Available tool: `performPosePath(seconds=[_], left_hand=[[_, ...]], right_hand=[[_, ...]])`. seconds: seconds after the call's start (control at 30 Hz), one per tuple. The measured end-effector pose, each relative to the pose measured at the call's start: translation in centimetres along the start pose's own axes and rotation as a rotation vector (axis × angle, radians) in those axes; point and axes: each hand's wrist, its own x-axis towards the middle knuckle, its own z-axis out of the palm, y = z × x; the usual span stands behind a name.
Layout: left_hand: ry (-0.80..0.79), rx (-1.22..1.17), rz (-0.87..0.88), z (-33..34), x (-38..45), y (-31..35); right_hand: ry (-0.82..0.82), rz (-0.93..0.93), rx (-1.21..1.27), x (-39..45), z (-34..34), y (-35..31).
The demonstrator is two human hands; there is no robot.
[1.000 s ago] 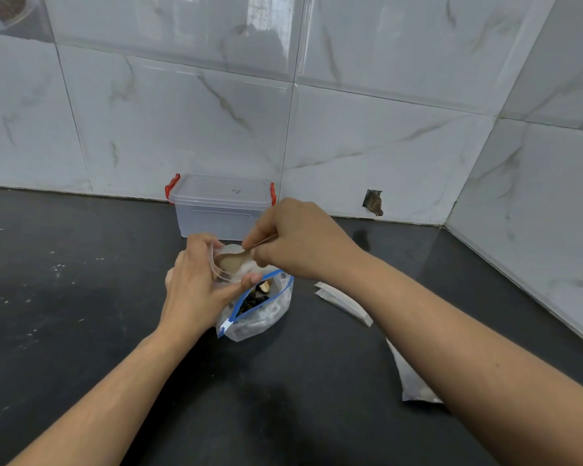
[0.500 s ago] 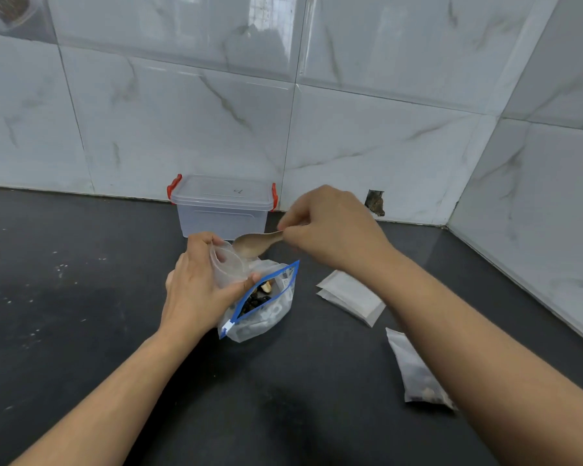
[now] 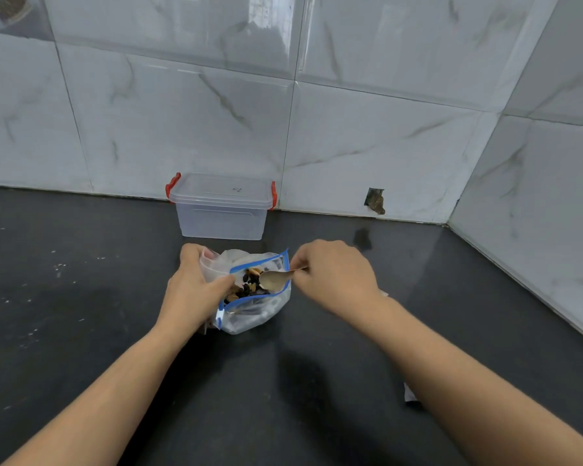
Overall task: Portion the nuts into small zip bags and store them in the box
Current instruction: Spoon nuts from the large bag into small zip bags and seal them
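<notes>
In the head view, the left hand curls round a small clear zip bag, holding its mouth up and open just beside the big bag, the blue-zippered one that sits on the dark counter with its top gaping. The right hand pinches the handle of a spoon between thumb and fingers, and the bowl of the spoon lies inside the big bag's mouth, on top of the nuts, a mix of dark and tan pieces. The step in hand looks like scooping: a load is being taken from the big bag for the zip bag. The next move would call for lifting the spoon level over the blue zipper rim, carrying it the short way left to the zip bag's mouth, and tipping it there without catching the soft plastic edge; the opening is narrow, so nuts could spill onto the counter. The box stands behind the bags against the tiled wall, lid on and red latches at its ends, so storing is not yet begun and the lid must come off first. A bit of pale plastic shows from under the right forearm; what it is I cannot tell. For room, the counter spreads wide to the left and toward the viewer, while the wall closes the back and the side wall cuts in at the right, so the freest way for the arms is left and forward.
</notes>
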Motion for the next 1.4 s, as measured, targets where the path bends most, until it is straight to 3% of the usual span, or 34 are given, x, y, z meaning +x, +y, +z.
performPosePath(seconds=[0.07, 0.2, 0.57, 0.93, 1.4], left_hand=[[0.01, -0.039, -0.006, 0.1, 0.2, -0.1], [0.005, -0.095, 0.012, 0.2, 0.3, -0.3], [-0.045, -0.165, 0.069, 0.1, 0.2, -0.2], [-0.042, -0.164, 0.107, 0.1, 0.2, -0.4], [-0.022, -0.235, 0.13, 0.0, 0.2, -0.2]], right_hand=[[0.065, -0.087, -0.173, -0.2, 0.9, -1.0], [0.054, -0.158, -0.28, -0.3, 2.3, -1.9], [0.097, -0.265, -0.3, 0.4, 3.9, -1.7], [0.113, -0.156, -0.175, 0.1, 2.9, -1.2], [-0.341, 0.178, 0.564, 1.0, 4.2, -0.6]])
